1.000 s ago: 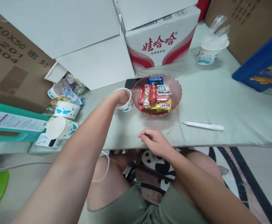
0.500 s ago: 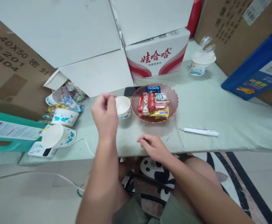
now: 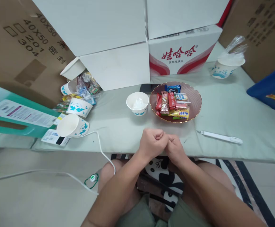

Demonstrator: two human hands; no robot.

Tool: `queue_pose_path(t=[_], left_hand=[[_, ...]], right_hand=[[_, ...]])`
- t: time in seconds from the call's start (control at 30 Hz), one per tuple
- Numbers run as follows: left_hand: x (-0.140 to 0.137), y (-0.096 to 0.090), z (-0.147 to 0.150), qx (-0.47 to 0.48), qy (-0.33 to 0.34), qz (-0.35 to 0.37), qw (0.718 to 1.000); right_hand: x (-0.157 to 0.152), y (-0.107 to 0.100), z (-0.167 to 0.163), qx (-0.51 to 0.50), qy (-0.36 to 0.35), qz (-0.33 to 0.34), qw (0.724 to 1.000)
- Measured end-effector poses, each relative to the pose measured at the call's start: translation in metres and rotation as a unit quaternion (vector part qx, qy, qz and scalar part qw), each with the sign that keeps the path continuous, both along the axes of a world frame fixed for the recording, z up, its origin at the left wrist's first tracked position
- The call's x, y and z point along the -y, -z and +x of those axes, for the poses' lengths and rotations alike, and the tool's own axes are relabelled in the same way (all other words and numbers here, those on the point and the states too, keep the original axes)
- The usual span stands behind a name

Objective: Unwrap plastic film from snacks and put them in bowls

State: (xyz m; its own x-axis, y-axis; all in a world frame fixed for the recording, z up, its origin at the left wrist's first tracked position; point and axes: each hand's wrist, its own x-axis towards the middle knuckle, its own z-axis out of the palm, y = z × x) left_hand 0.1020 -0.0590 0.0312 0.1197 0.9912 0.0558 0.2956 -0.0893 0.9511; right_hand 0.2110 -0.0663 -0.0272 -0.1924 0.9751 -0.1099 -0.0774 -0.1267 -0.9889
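My left hand (image 3: 152,143) is closed in a fist above the front edge of the table. My right hand (image 3: 175,148) is closed as well, its knuckles touching the left fingers. Whatever the fingers may hold is hidden. Beyond them stands a white paper cup (image 3: 137,111) with a blue leaf print and crumpled clear plastic inside. To its right, a pinkish scalloped dish (image 3: 195,102) with a gold rim carries several wrapped snacks, among them a red packet (image 3: 171,100), a blue packet (image 3: 173,88) and a yellow packet (image 3: 181,113).
A white craft knife (image 3: 220,136) lies at the right. Paper cups (image 3: 72,125), wrapped sweets and a green jug (image 3: 21,116) crowd the left. White cartons (image 3: 175,56) line the back. At the back right stands a cup holding plastic (image 3: 227,64). A white cable (image 3: 99,142) hangs off the edge.
My left hand has moved from beside the paper cup down and right to meet my right hand. Both hands are now closed together. The camera view has shifted left.
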Motion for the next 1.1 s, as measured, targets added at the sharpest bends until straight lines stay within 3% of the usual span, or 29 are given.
queue_pose_path(t=[0.17,0.3,0.4,0.6,0.73,0.83,0.97,1.03,1.1], left_hand=[[0.009,0.006,-0.023,0.054,-0.093,-0.040,0.993],[0.013,-0.005,-0.052,0.102,-0.143,-0.027,0.984],[0.013,-0.013,-0.079,0.145,-0.228,0.004,0.963],[0.017,-0.017,-0.125,0.201,-0.329,0.027,0.923],[0.015,-0.014,-0.143,0.236,-0.374,0.000,0.897],[0.011,-0.010,-0.152,0.260,-0.390,-0.024,0.883],[0.007,-0.007,-0.162,0.268,-0.388,-0.036,0.881],[0.005,-0.005,-0.164,0.273,-0.390,-0.046,0.879],[0.003,-0.004,-0.164,0.277,-0.389,-0.052,0.877]], right_hand=[[0.002,0.002,-0.014,0.058,-0.055,0.028,0.996],[0.008,0.000,-0.027,0.124,-0.071,0.019,0.990],[0.000,-0.011,-0.052,0.167,-0.094,0.033,0.981],[-0.064,-0.046,-0.163,0.224,-0.119,0.124,0.959],[-0.132,-0.043,-0.254,0.260,-0.127,0.179,0.940],[-0.186,-0.028,-0.300,0.378,-0.125,0.284,0.872],[-0.240,-0.020,-0.333,0.506,-0.225,0.422,0.718],[-0.258,-0.020,-0.345,0.535,-0.298,0.451,0.650],[-0.271,-0.020,-0.355,0.552,-0.338,0.444,0.620]])
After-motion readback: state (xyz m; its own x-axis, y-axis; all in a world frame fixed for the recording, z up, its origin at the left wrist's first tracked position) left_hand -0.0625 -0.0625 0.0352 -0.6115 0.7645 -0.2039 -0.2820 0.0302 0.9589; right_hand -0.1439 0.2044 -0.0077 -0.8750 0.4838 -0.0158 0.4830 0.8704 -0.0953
